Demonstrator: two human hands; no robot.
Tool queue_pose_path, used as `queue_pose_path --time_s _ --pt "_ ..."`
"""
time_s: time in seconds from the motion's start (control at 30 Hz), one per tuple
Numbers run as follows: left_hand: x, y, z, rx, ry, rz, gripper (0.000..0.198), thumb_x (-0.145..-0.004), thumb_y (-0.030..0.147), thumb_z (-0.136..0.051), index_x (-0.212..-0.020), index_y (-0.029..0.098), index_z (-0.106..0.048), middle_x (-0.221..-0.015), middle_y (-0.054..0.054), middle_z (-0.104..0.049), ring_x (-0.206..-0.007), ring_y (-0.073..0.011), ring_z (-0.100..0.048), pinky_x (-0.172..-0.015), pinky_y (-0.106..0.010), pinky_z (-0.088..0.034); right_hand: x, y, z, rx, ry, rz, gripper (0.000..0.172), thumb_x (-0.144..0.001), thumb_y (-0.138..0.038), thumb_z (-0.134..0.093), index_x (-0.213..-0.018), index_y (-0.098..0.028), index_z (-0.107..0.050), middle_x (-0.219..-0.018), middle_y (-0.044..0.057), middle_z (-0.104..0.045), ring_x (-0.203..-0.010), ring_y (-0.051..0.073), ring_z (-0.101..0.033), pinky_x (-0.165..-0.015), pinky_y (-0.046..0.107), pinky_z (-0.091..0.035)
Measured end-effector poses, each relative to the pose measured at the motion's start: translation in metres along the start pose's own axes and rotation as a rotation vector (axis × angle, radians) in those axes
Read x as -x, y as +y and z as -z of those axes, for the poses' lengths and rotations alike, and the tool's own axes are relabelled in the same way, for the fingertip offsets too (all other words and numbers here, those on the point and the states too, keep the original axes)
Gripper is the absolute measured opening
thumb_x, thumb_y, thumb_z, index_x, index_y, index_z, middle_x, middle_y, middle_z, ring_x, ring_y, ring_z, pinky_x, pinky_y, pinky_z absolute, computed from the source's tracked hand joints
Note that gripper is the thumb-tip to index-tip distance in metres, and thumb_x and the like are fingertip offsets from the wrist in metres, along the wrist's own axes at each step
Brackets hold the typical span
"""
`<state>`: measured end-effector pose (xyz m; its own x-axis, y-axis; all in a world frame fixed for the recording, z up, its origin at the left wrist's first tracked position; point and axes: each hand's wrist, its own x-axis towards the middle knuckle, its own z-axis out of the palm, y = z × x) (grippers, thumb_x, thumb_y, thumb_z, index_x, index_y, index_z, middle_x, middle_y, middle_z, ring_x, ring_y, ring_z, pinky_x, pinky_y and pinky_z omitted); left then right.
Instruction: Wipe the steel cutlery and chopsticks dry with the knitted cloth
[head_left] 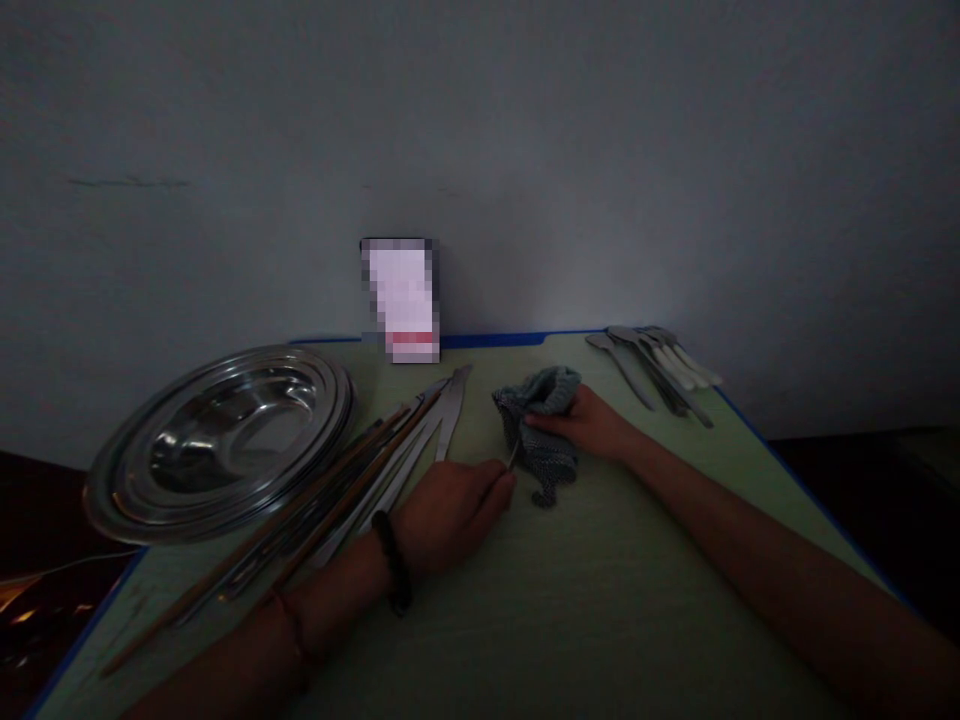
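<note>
My left hand [465, 510], a dark bracelet on its wrist, is closed round a thin metal utensil [514, 457]. Its far end disappears into a grey patterned cloth [544, 430], so I cannot tell which kind it is. The cloth is bunched up in my right hand [581, 425], whose fingers are closed on it around the utensil's hidden end. Just left of my left hand lie several table knives [452, 410] and some chopsticks [330, 520], partly covered by my forearm. Beyond my right hand, several spoons [622, 370] rest near the table's far right corner.
A stack of shiny metal plates or shallow bowls [232, 440] stands at the table's left edge. At the back, a phone [405, 300] with a blurred screen leans upright against the grey wall [637, 180]. The light green table [600, 600] has a blue edge.
</note>
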<state>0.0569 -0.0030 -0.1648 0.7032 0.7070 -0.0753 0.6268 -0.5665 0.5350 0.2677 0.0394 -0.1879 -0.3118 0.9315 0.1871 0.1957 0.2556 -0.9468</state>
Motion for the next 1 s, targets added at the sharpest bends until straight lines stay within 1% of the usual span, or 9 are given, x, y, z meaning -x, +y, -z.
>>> queue_pose_path --time_s 0.07,0.17,0.33,0.4,0.5,0.6,0.67,0.77,1.0 --pt "0.0004 -0.0009 -0.0016 -0.022 -0.003 -0.013 0.033 -0.095 0.031 -0.03 -0.07 0.019 -0.049 -0.056 0.003 -0.05 -0.051 -0.0131 -0.052 -0.051 -0.024 -0.031 0.0009 -0.0008 -0.0015 0.012 0.021 -0.007 0.017 -0.07 -0.028 -0.067 -0.085 -0.021 -0.065 -0.086 0.001 -0.066 -0.083 0.018 -0.059 -0.083 0.036 -0.044" --pt "0.0001 -0.0021 -0.0023 0.005 0.004 -0.015 0.034 -0.095 0.032 -0.03 -0.07 0.018 -0.048 -0.057 0.003 -0.051 -0.051 -0.0128 -0.052 -0.051 -0.024 -0.031 0.0012 0.0014 -0.0037 0.016 0.095 -0.026 0.014 -0.073 -0.033 -0.064 -0.08 -0.021 -0.065 -0.083 0.001 -0.066 -0.079 0.018 -0.059 -0.079 0.034 -0.045" --pt "-0.0007 -0.0034 -0.0003 0.137 0.004 -0.002 0.034 -0.095 0.033 -0.03 -0.07 0.018 -0.049 -0.059 0.003 -0.052 -0.053 -0.0118 -0.052 -0.053 -0.023 -0.034 -0.0002 0.004 -0.0057 0.071 0.186 -0.033 0.024 -0.078 -0.042 -0.056 -0.074 -0.02 -0.063 -0.074 0.0 -0.063 -0.075 0.018 -0.057 -0.073 0.031 -0.044" --pt "-0.0009 -0.0043 -0.0001 0.19 0.015 0.0 0.035 -0.095 0.034 -0.029 -0.071 0.018 -0.049 -0.06 0.004 -0.052 -0.055 -0.0116 -0.052 -0.055 -0.023 -0.035 -0.001 0.0029 -0.0052 0.048 0.195 -0.038 0.026 -0.079 -0.043 -0.055 -0.071 -0.019 -0.063 -0.072 0.0 -0.063 -0.073 0.017 -0.057 -0.072 0.03 -0.043" --pt "-0.0012 -0.0062 -0.0008 0.242 0.028 0.0 0.037 -0.096 0.035 -0.026 -0.071 0.018 -0.048 -0.06 0.004 -0.051 -0.055 -0.0114 -0.051 -0.055 -0.023 -0.035 -0.0015 0.0025 -0.0039 -0.164 0.096 -0.104 0.026 -0.078 -0.042 -0.056 -0.074 -0.018 -0.064 -0.073 0.0 -0.064 -0.072 0.016 -0.058 -0.075 0.03 -0.044" --pt "-0.0012 -0.0077 -0.0018 0.255 0.036 0.002 0.036 -0.096 0.035 -0.026 -0.071 0.018 -0.046 -0.059 0.004 -0.049 -0.053 -0.0111 -0.048 -0.054 -0.023 -0.033 0.0002 0.0044 -0.0028 -0.518 -0.058 -0.217 0.022 -0.071 -0.037 -0.066 -0.08 -0.017 -0.065 -0.075 0.0 -0.066 -0.071 0.014 -0.06 -0.077 0.031 -0.047" --pt "-0.0012 -0.0082 -0.002 0.266 0.042 0.006 0.035 -0.096 0.034 -0.026 -0.071 0.018 -0.046 -0.059 0.005 -0.048 -0.053 -0.011 -0.048 -0.053 -0.023 -0.033 0.002 0.005 -0.0023 -0.675 -0.125 -0.274 0.022 -0.065 -0.029 -0.072 -0.083 -0.018 -0.065 -0.076 0.0 -0.067 -0.07 0.013 -0.061 -0.078 0.031 -0.048" --pt "-0.0014 -0.0081 -0.0017 0.28 0.054 0.014 0.035 -0.096 0.033 -0.026 -0.072 0.019 -0.046 -0.06 0.004 -0.049 -0.054 -0.011 -0.048 -0.054 -0.023 -0.034 0.004 0.0026 -0.0019 -0.765 -0.168 -0.303 0.023 -0.063 -0.02 -0.074 -0.084 -0.018 -0.066 -0.077 -0.001 -0.068 -0.07 0.011 -0.062 -0.077 0.028 -0.049" --pt "-0.0012 -0.0071 -0.002 0.214 0.055 -0.001 0.033 -0.096 0.033 -0.029 -0.071 0.019 -0.046 -0.059 0.005 -0.048 -0.051 -0.0102 -0.046 -0.052 -0.022 -0.032 0.0041 -0.0043 -0.003 -0.781 -0.17 -0.308 0.021 -0.062 -0.018 -0.075 -0.082 -0.017 -0.067 -0.071 -0.002 -0.068 -0.07 0.01 -0.064 -0.071 0.022 -0.051"
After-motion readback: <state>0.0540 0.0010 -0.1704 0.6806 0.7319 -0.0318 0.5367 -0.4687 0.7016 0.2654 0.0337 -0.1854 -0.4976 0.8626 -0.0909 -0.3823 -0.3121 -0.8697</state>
